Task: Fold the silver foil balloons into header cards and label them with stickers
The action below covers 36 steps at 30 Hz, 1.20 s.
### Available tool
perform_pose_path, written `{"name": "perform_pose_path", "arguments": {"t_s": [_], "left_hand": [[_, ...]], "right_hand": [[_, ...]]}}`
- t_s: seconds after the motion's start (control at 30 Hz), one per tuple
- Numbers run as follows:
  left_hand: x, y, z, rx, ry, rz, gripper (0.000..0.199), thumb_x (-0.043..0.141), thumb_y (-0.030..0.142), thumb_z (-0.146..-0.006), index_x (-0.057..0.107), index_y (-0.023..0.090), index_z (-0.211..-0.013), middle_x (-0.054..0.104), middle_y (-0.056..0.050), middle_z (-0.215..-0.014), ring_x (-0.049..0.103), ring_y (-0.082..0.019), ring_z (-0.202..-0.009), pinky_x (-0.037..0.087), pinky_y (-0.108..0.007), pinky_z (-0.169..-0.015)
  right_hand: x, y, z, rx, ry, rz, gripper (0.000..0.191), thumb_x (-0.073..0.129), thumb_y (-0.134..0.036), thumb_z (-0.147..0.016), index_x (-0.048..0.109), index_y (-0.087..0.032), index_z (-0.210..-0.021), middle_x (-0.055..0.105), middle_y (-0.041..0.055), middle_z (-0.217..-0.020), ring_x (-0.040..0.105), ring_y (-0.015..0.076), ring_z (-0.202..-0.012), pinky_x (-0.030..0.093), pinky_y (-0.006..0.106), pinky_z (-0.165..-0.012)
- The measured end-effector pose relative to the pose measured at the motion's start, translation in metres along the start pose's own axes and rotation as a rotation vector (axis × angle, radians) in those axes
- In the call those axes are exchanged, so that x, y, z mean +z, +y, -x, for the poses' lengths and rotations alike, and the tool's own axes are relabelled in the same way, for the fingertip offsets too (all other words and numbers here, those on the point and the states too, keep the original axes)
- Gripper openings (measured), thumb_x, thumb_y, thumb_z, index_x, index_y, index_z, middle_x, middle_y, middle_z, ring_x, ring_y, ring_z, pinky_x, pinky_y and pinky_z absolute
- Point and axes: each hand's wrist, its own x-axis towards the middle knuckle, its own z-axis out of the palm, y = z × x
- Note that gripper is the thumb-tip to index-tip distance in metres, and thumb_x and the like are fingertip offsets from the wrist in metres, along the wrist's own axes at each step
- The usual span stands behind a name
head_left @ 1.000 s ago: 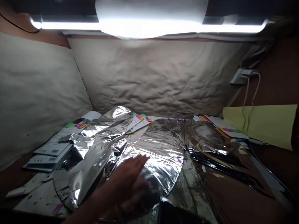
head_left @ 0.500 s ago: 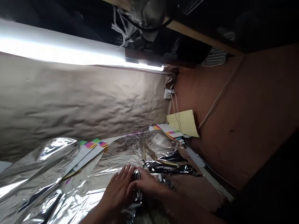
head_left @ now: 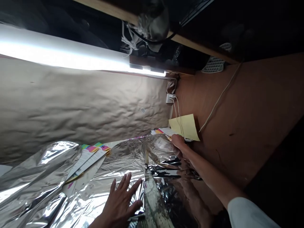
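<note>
Shiny silver film (head_left: 128,155) covers much of the table. My left hand (head_left: 122,198) lies on it near the bottom centre, fingers spread and palm down. Farther back on the right, my right hand (head_left: 178,141) reaches to the far corner of the film, beside the papers (head_left: 167,130) by the wall; its fingers are bent, and what they grip is too small to make out. Between the silver film and a dark glossy reflective sheet (head_left: 175,190), a strip of worn, stained surface (head_left: 154,193) shows.
Papers with coloured edges (head_left: 87,160) lie at left, next to more crumpled film (head_left: 30,180). A yellow sheet (head_left: 186,126) leans at the corner under cables from a wall socket (head_left: 170,98). A lit tube lamp (head_left: 71,57) hangs below a shelf.
My right hand has left my left hand's side and stretched to the film's far right corner. My left hand's fingers have spread. The worn strip beside the film is now uncovered.
</note>
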Motion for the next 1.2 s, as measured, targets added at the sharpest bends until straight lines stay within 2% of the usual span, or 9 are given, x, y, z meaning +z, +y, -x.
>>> {"name": "perform_pose_path", "arguments": {"t_s": [0.2, 0.3, 0.4, 0.53, 0.6, 0.7, 0.83, 1.07, 1.2], "left_hand": [[-0.005, -0.003, -0.001, -0.006, 0.280, 0.156, 0.082, 0.050, 0.061, -0.090, 0.018, 0.024, -0.156, 0.024, -0.017, -0.159, 0.017, -0.035, -0.148, 0.009, -0.064, -0.116], [-0.035, 0.003, -0.002, -0.169, 0.444, 0.733, 0.079, 0.049, 0.057, -0.092, 0.018, 0.021, -0.156, 0.037, -0.018, -0.154, 0.029, -0.032, -0.146, 0.027, -0.058, -0.114], [-0.069, 0.009, 0.004, -0.335, 0.514, 1.530, 0.060, 0.049, 0.051, -0.095, 0.040, 0.018, -0.145, 0.058, -0.020, -0.136, 0.056, -0.030, -0.127, 0.050, -0.047, -0.100], [-0.087, 0.005, 0.024, -0.595, 0.809, 1.999, 0.036, 0.061, 0.014, -0.089, 0.055, 0.011, -0.124, 0.070, -0.015, -0.111, 0.071, -0.025, -0.099, 0.059, -0.040, -0.087], [-0.082, -0.001, 0.035, -0.574, 0.909, 2.004, 0.038, 0.061, 0.010, -0.087, 0.054, 0.015, -0.125, 0.071, -0.011, -0.109, 0.071, -0.022, -0.095, 0.060, -0.039, -0.085], [-0.068, -0.008, 0.048, -0.451, 0.873, 1.909, 0.049, 0.072, 0.024, -0.083, 0.054, 0.019, -0.128, 0.069, -0.010, -0.117, 0.069, -0.025, -0.102, 0.060, -0.041, -0.087], [-0.056, -0.010, 0.055, -0.406, 0.818, 1.802, 0.066, 0.080, 0.040, -0.074, 0.055, 0.020, -0.132, 0.066, -0.012, -0.124, 0.064, -0.031, -0.112, 0.058, -0.045, -0.091], [-0.062, -0.009, 0.056, -0.428, 0.689, 1.668, 0.079, 0.078, 0.043, -0.074, 0.048, 0.014, -0.140, 0.064, -0.017, -0.124, 0.057, -0.036, -0.122, 0.047, -0.051, -0.103], [-0.077, -0.010, 0.063, -0.538, 1.080, 0.941, 0.095, 0.073, 0.040, -0.080, 0.019, 0.019, -0.154, 0.040, -0.020, -0.149, 0.039, -0.037, -0.139, 0.034, -0.054, -0.112]], "right_hand": [[-0.004, -0.042, 0.040, -0.291, 0.175, -0.092, 0.033, 0.039, -0.019, -0.103, 0.064, -0.013, -0.123, 0.068, 0.0157, -0.116, 0.062, 0.0244, -0.111, 0.048, 0.037, -0.093], [0.008, -0.081, 0.086, -0.594, 0.258, -0.209, 0.037, 0.037, -0.019, -0.103, 0.061, -0.022, -0.130, 0.063, 0.0081, -0.132, 0.052, 0.0212, -0.125, 0.042, 0.035, -0.103], [0.025, -0.120, 0.134, -0.938, 0.349, -0.437, 0.034, 0.043, -0.021, -0.102, 0.064, -0.027, -0.127, 0.064, 0.0038, -0.133, 0.055, 0.0232, -0.120, 0.043, 0.042, -0.102], [0.037, -0.161, 0.166, -0.947, 0.164, -0.886, 0.030, 0.055, -0.029, -0.096, 0.066, -0.025, -0.124, 0.062, 0.0068, -0.135, 0.056, 0.0264, -0.120, 0.044, 0.047, -0.103], [0.035, -0.175, 0.167, -0.726, -0.065, -1.199, 0.037, 0.060, -0.038, -0.092, 0.066, -0.020, -0.123, 0.064, 0.0119, -0.130, 0.059, 0.0272, -0.118, 0.046, 0.047, -0.102], [0.028, -0.191, 0.162, -0.361, -0.473, -1.601, 0.046, 0.066, -0.047, -0.087, 0.065, -0.016, -0.120, 0.070, 0.0133, -0.117, 0.067, 0.0243, -0.105, 0.052, 0.041, -0.094], [0.021, -0.198, 0.161, -0.246, -0.818, -1.835, 0.049, 0.079, -0.046, -0.076, 0.068, -0.018, -0.115, 0.073, 0.0090, -0.106, 0.069, 0.0172, -0.087, 0.052, 0.029, -0.081], [0.030, -0.204, 0.168, -0.219, -0.748, -1.916, 0.043, 0.088, -0.041, -0.064, 0.072, -0.016, -0.096, 0.075, 0.0067, -0.096, 0.071, 0.0211, -0.085, 0.054, 0.033, -0.082], [0.034, -0.203, 0.162, -0.155, -0.478, -1.933, 0.043, 0.086, -0.046, -0.066, 0.071, -0.016, -0.093, 0.076, 0.0067, -0.091, 0.072, 0.0238, -0.081, 0.057, 0.038, -0.079]]}}
